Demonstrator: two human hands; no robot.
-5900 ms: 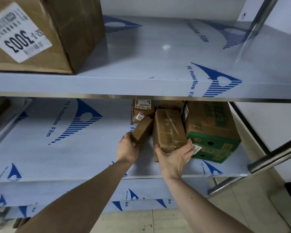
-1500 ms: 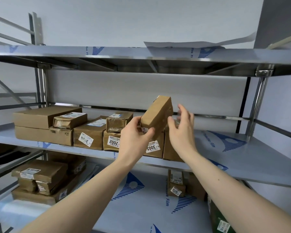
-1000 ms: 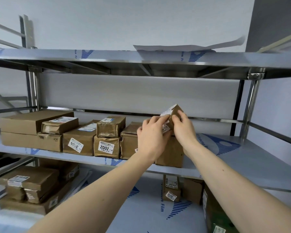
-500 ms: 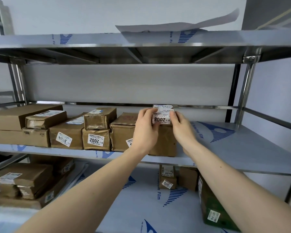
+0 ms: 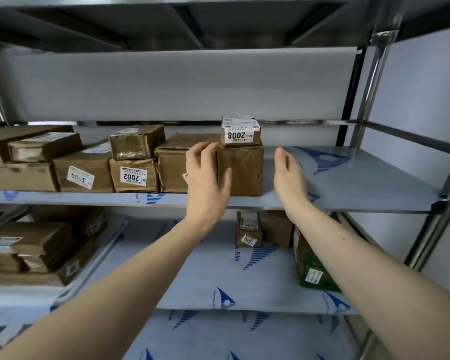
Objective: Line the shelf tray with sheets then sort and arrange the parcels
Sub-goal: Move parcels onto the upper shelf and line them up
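A small brown parcel labelled 2008 (image 5: pixel 240 131) rests on top of a taller brown box (image 5: pixel 240 170) on the middle shelf (image 5: pixel 348 183). My left hand (image 5: pixel 207 178) hovers open just in front of that box's left side, holding nothing. To the right of the box, my right hand (image 5: pixel 287 175) is open and empty. A row of brown parcels runs leftward along the shelf, among them one labelled 2002 (image 5: pixel 134 175) and one labelled 3004 (image 5: pixel 82 172), with smaller parcels stacked on top.
The shelf's right part is bare blue-printed film. On the shelf below (image 5: pixel 218 281) stand two small brown parcels (image 5: pixel 248 229), a green box (image 5: pixel 313 268) at the right and a stack of brown parcels (image 5: pixel 37 250) at the left. A steel post (image 5: pixel 366 81) rises at the right.
Both hands have let go of the 2008 parcel, which now sits on the taller box, and have drawn back and down. The camera has moved closer to the shelf.
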